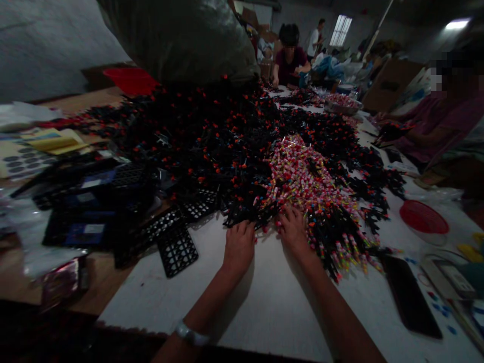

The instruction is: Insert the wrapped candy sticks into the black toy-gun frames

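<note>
A big heap of small black parts with red tips [212,136] covers the white table [264,302]. On its near right side lies a patch of pink and multicoloured wrapped pieces [306,181]. My left hand [239,247] rests at the heap's near edge, fingers curled into the black parts. My right hand [292,228] lies beside it, fingers bent down into the coloured pieces. What either hand grips is hidden by the pile and the dim light.
Black grid trays [177,248] lie left of my hands. A red round basket [423,218] and a dark phone [410,297] sit on the right. One person [434,126] sits at the right edge, another [289,58] at the far end. A large grey sack [181,35] stands behind.
</note>
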